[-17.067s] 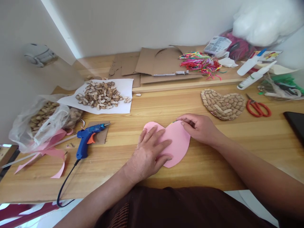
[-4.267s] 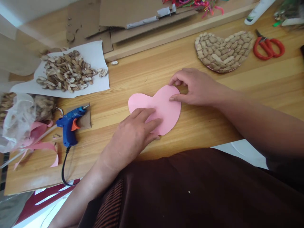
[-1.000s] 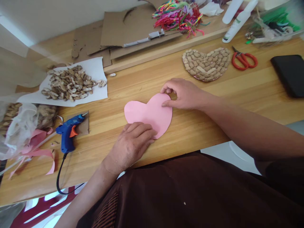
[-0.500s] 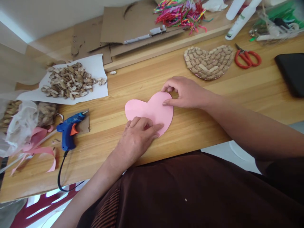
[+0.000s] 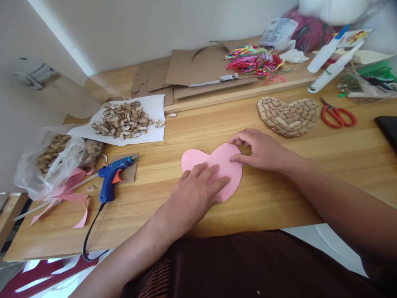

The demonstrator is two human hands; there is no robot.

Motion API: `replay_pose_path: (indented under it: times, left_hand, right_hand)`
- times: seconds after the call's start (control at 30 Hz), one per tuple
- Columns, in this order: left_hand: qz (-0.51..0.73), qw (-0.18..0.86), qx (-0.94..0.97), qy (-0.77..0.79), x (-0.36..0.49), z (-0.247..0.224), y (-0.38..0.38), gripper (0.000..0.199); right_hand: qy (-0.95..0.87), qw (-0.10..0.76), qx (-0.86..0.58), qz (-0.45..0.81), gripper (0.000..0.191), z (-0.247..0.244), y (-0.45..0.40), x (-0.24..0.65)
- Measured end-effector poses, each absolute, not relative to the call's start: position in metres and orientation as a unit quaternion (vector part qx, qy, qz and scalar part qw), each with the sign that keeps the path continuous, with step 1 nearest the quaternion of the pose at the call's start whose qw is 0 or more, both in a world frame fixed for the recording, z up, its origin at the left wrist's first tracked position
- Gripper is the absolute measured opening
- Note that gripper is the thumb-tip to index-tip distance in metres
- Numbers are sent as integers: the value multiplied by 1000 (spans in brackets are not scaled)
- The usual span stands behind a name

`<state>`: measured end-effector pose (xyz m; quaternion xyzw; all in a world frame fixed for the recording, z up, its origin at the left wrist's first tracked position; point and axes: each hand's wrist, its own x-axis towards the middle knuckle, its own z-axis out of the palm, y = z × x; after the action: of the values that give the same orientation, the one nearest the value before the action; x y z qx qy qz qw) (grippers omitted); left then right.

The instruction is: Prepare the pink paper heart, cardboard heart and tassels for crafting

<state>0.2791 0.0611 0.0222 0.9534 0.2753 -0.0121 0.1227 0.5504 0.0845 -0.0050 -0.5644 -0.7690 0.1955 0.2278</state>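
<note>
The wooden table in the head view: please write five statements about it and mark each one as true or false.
1. The left hand lies on the pink paper heart. True.
2. The red-handled scissors lie to the left of the peanut heart. False: the scissors lie to its right.
3. The pile of peanut shells is on the white sheet. True.
4. The right hand holds the blue glue gun. False: the glue gun lies on the table, and the right hand touches the pink paper heart.
</note>
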Motion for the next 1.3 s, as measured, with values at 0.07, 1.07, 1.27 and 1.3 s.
replay_pose_path:
  times: [0.07, 1.07, 1.27, 1.3]
  left_hand:
    - [-19, 119, 953, 277, 281, 24, 64, 51]
    - [-4, 206, 936, 285, 277, 14, 80, 57]
    - [20, 217, 932, 291, 278, 9, 82, 57]
    - [26, 220, 931, 291, 278, 8, 83, 55]
  right_hand:
    - [-774, 223, -559, 197, 38, -5, 85, 552]
    - [-786, 220, -559, 144, 36, -8, 81, 559]
    - [-822, 271, -472, 170, 4, 13, 55, 525]
    - [-840, 256, -436, 197, 6, 14, 49, 516]
